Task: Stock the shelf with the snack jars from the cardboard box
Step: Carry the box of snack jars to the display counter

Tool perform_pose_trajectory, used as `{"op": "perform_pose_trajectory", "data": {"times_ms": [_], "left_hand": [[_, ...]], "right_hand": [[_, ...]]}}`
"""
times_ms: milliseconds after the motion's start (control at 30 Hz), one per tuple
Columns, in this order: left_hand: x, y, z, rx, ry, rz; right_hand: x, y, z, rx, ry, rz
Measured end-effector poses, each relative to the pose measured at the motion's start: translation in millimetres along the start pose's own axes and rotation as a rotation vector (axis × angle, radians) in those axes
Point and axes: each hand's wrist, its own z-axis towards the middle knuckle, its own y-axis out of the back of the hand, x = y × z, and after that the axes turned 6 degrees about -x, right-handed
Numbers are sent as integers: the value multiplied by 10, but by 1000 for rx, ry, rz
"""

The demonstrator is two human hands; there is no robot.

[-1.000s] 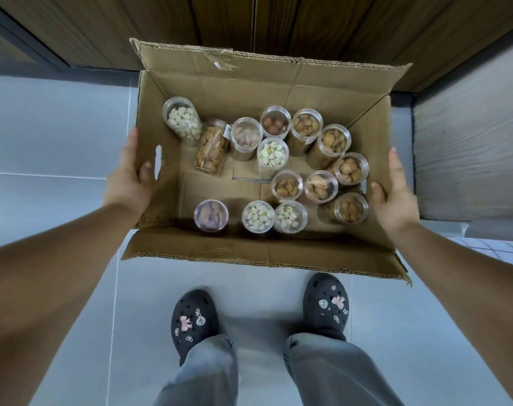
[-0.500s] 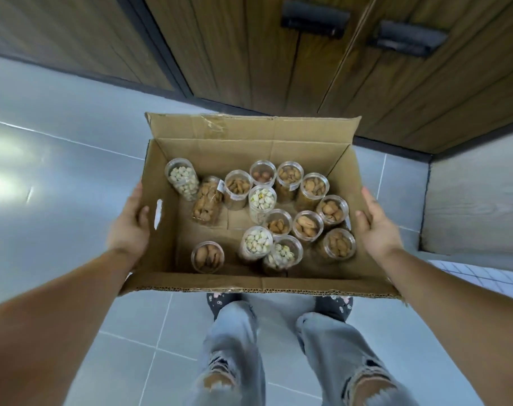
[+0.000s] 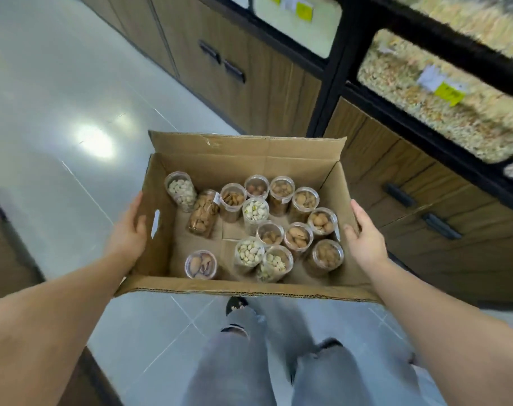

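Pinching noted: clamped cardboard box [image 3: 249,159] side walls between thumbs and fingers of left hand [image 3: 126,232] and right hand [image 3: 366,244] | found snack jars [image 3: 255,210] loose inside, two leaning, off floor [image 3: 59,98] | feared tilt or buckled wall, rolling jars shifting load

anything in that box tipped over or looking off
Yes. In the cardboard box, the jar of brown nuts near the back left is tipped well over instead of standing, and the pale-nut jar beside it leans toward the left wall. The other jars stand upright, and nothing has spilled.
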Motion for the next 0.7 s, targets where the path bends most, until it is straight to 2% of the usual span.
{"op": "perform_pose_trajectory", "data": {"times_ms": [233, 467, 700], "left_hand": [[359, 939, 275, -78, 106, -104], [501, 1353, 706, -177, 235, -164], [595, 1668, 1541, -263, 418, -231]], "right_hand": [[1270, -351, 227, 135, 180, -98], [2283, -956, 890, 270, 297, -209], [3369, -1855, 1755, 399, 359, -252]]}}
